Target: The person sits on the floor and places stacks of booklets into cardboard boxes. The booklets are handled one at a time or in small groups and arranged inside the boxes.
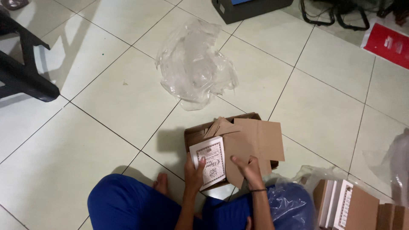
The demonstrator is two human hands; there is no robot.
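Kneeling over the cardboard box [200,134] on the floor, the left hand [194,172] clamps a white booklet [211,162] while the right hand [249,168] pinches a loose flap [255,140]; tugging could crease its cover.

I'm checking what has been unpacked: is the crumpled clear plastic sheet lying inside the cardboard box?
No. The crumpled clear plastic sheet lies on the tiled floor beyond the cardboard box, apart from it.

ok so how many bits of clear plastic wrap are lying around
3: a crumpled clear sheet on the tiles beyond the cardboard box, one over the person's right knee, one at the right edge. More may be hidden.
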